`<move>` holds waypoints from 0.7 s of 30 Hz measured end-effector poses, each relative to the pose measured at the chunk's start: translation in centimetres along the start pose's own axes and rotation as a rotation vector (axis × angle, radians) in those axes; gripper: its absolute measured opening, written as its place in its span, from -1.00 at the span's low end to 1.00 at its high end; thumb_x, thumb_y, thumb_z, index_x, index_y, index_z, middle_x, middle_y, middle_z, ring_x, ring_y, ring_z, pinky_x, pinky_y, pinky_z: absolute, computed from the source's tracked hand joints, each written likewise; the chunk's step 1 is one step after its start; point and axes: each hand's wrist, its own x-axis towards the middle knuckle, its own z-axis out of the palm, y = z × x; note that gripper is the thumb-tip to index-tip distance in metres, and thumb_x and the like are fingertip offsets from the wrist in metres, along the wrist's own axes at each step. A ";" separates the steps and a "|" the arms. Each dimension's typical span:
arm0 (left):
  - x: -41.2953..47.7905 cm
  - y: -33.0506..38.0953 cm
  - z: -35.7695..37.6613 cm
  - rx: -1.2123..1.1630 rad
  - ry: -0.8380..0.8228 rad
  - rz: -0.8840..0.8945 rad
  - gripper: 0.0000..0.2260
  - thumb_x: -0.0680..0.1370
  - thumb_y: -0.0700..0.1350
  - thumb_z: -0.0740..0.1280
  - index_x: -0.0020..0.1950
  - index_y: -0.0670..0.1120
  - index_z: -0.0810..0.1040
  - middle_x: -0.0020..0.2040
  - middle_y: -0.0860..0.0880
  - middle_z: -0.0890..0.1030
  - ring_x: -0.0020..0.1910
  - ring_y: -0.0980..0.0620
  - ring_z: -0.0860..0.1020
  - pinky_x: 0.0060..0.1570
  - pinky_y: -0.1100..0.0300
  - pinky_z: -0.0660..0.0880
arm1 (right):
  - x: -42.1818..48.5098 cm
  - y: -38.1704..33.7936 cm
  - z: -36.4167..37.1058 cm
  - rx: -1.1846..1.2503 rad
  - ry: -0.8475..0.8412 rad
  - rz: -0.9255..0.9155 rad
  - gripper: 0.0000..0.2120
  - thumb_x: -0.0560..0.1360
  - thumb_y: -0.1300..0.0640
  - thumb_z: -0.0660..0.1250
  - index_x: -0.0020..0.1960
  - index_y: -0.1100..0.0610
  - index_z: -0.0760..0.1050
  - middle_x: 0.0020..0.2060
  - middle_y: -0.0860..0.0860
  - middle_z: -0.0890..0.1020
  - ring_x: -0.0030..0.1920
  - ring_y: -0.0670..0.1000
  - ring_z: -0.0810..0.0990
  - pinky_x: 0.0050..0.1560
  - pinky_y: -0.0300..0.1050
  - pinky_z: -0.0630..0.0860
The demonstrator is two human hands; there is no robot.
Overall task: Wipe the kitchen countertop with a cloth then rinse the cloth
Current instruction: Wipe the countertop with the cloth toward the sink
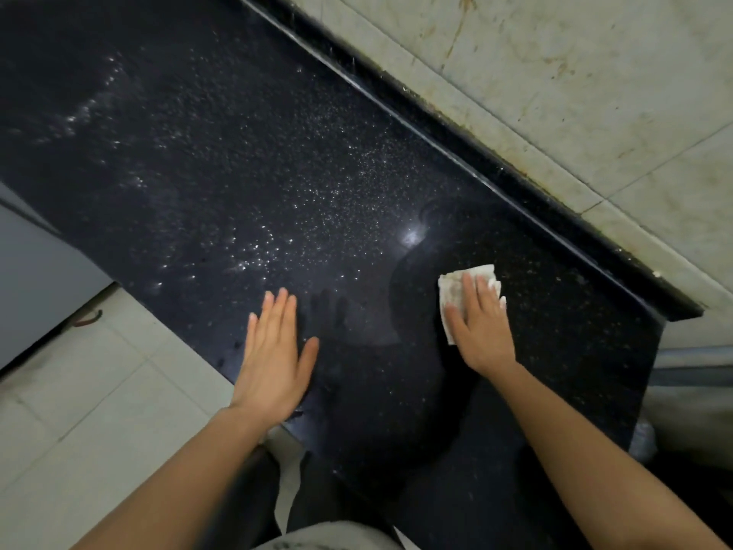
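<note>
A dark, speckled stone table (246, 160) fills most of the view, running diagonally from the upper left to the lower right, with a raised black lip along its far edge where it meets a stained, pale tiled wall (575, 93). Scattered droplets and wet smears glint across the left and middle of the surface, and a bright spot of reflected light sits near the middle right. Below the near edge lies a light tiled floor (79, 391), with a grey cabinet side (35, 271) at the far left. Two bare forearms reach in from the bottom of the view. The left hand (273, 351) lies flat, palm down, at the near edge of the table, its four fingers pressed together and the thumb angled out to the side; it holds nothing. The right hand (480, 323) rests palm down on a small folded white cloth (456, 287) (slightly soiled at its left side), fingers extended and close together, pressing it flat against the stone rather than pinching it. The cloth sits on the right part of the table, near the raised lip but apart from it, well apart from the left hand.
</note>
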 end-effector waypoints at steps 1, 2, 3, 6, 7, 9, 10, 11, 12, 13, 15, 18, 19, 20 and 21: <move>-0.3 -1.1 -0.4 0.026 0.037 -0.044 -0.41 0.62 0.06 0.05 0.55 -0.16 -0.08 0.56 -0.05 -0.12 0.49 0.08 -0.29 0.42 0.16 -0.33 | 0.7 -0.9 0.3 0.002 0.019 0.063 -0.39 0.57 -0.21 -0.20 0.55 0.01 -0.13 0.54 0.08 -0.14 0.52 0.07 -0.26 0.48 0.06 -0.29; -0.5 -2.3 -0.8 0.058 0.058 -0.095 -0.40 0.62 0.08 0.04 0.55 -0.18 -0.08 0.56 -0.08 -0.12 0.50 0.05 -0.27 0.44 0.12 -0.30 | 1.3 -2.0 0.6 0.010 0.041 0.126 -0.41 0.58 -0.19 -0.23 0.56 -0.01 -0.14 0.54 0.09 -0.15 0.51 0.09 -0.27 0.48 0.12 -0.29; -0.8 -3.4 -1.2 0.079 0.063 -0.146 -0.38 0.61 0.09 0.02 0.54 -0.21 -0.09 0.56 -0.11 -0.13 0.51 0.01 -0.25 0.45 0.08 -0.27 | 1.6 -3.2 0.9 0.035 0.061 0.195 -0.44 0.60 -0.17 -0.22 0.55 -0.02 -0.16 0.54 0.11 -0.15 0.51 0.11 -0.27 0.47 0.14 -0.29; -1.5 -6.0 -1.9 0.115 0.017 -0.218 -0.33 0.58 0.15 -0.05 0.54 -0.22 -0.13 0.55 -0.12 -0.16 0.51 -0.02 -0.25 0.47 0.07 -0.24 | 0.7 -7.2 2.1 0.070 0.088 0.202 -0.47 0.63 -0.12 -0.16 0.54 -0.02 -0.21 0.53 0.15 -0.13 0.52 0.14 -0.24 0.47 0.14 -0.28; -1.7 -6.5 -2.0 0.128 -0.001 -0.212 -0.33 0.57 0.16 -0.06 0.54 -0.22 -0.14 0.55 -0.11 -0.18 0.51 0.00 -0.27 0.46 0.09 -0.26 | -0.5 -8.7 2.5 0.053 0.080 0.116 -0.47 0.63 -0.12 -0.16 0.54 -0.03 -0.21 0.53 0.14 -0.13 0.52 0.14 -0.24 0.46 0.12 -0.28; -2.1 -7.2 -2.0 0.135 -0.025 -0.200 -0.32 0.57 0.18 -0.07 0.54 -0.19 -0.18 0.54 -0.07 -0.23 0.49 0.04 -0.32 0.45 0.11 -0.28 | -3.0 -11.2 3.7 0.030 0.042 -0.089 -0.49 0.63 -0.13 -0.19 0.53 -0.07 -0.22 0.53 0.07 -0.16 0.51 0.08 -0.30 0.46 0.04 -0.33; -2.1 -7.3 -2.0 0.136 -0.037 -0.197 -0.32 0.57 0.19 -0.08 0.54 -0.18 -0.21 0.54 -0.06 -0.26 0.48 0.06 -0.35 0.44 0.11 -0.29 | -4.3 -11.9 4.1 0.017 0.011 -0.170 -0.49 0.62 -0.13 -0.21 0.52 -0.09 -0.24 0.53 0.02 -0.20 0.49 0.03 -0.35 0.46 0.01 -0.37; -2.1 -7.4 -2.0 0.142 -0.047 -0.194 -0.32 0.57 0.20 -0.09 0.53 -0.17 -0.23 0.53 -0.06 -0.29 0.46 0.06 -0.37 0.44 0.12 -0.30 | -5.4 -12.2 4.3 -0.004 -0.016 -0.245 -0.50 0.61 -0.14 -0.24 0.51 -0.11 -0.27 0.51 -0.02 -0.24 0.47 0.00 -0.40 0.45 -0.02 -0.40; -2.1 -7.5 -2.0 0.154 -0.057 -0.193 -0.31 0.57 0.20 -0.10 0.52 -0.17 -0.25 0.52 -0.06 -0.31 0.45 0.06 -0.39 0.43 0.12 -0.31 | -6.3 -11.9 4.4 -0.039 -0.043 -0.310 -0.50 0.60 -0.15 -0.27 0.50 -0.12 -0.30 0.49 -0.04 -0.30 0.45 -0.02 -0.45 0.44 -0.04 -0.42; -2.0 -7.6 -2.0 0.167 -0.067 -0.195 -0.31 0.57 0.21 -0.12 0.52 -0.17 -0.27 0.51 -0.07 -0.33 0.45 0.06 -0.40 0.43 0.12 -0.32 | -6.7 -11.1 4.3 -0.086 -0.059 -0.371 -0.50 0.59 -0.17 -0.31 0.49 -0.14 -0.32 0.48 -0.07 -0.34 0.44 -0.01 -0.47 0.44 -0.04 -0.44; -1.9 -7.5 -2.1 0.179 -0.089 -0.202 -0.31 0.57 0.20 -0.13 0.51 -0.18 -0.29 0.51 -0.09 -0.34 0.44 0.05 -0.42 0.43 0.11 -0.33 | -6.5 -8.6 3.8 -0.164 -0.051 -0.425 -0.46 0.53 -0.23 -0.42 0.48 -0.16 -0.31 0.46 -0.08 -0.36 0.46 0.04 -0.44 0.42 -0.04 -0.47; -1.8 -7.6 -2.2 0.181 -0.117 -0.210 -0.32 0.58 0.19 -0.13 0.50 -0.19 -0.32 0.51 -0.10 -0.36 0.44 0.03 -0.43 0.43 0.09 -0.33 | -4.9 -4.7 2.8 -0.159 0.008 -0.197 -0.41 0.51 -0.26 -0.42 0.50 -0.12 -0.27 0.51 0.02 -0.27 0.49 0.11 -0.35 0.44 -0.02 -0.43; -1.8 -7.6 -2.2 0.184 -0.123 -0.209 -0.32 0.58 0.19 -0.14 0.50 -0.19 -0.32 0.50 -0.11 -0.37 0.44 0.02 -0.43 0.43 0.09 -0.34 | -4.3 -3.8 2.6 -0.128 0.029 -0.084 -0.41 0.52 -0.23 -0.37 0.52 -0.09 -0.24 0.53 0.07 -0.23 0.50 0.13 -0.31 0.45 0.02 -0.37; -1.7 -7.7 -2.2 0.187 -0.130 -0.207 -0.32 0.57 0.19 -0.15 0.50 -0.19 -0.33 0.50 -0.11 -0.37 0.44 0.01 -0.43 0.42 0.09 -0.35 | -3.8 -3.4 2.4 -0.097 0.051 0.025 -0.40 0.54 -0.20 -0.34 0.54 -0.05 -0.20 0.53 0.11 -0.20 0.51 0.15 -0.27 0.47 0.07 -0.31; -1.7 -7.7 -2.2 0.188 -0.136 -0.204 -0.32 0.57 0.20 -0.16 0.49 -0.20 -0.33 0.50 -0.12 -0.37 0.43 0.02 -0.43 0.41 0.10 -0.36 | -3.5 -3.6 2.4 -0.064 0.070 0.127 -0.42 0.56 -0.17 -0.30 0.54 -0.02 -0.17 0.53 0.15 -0.19 0.51 0.17 -0.25 0.49 0.11 -0.26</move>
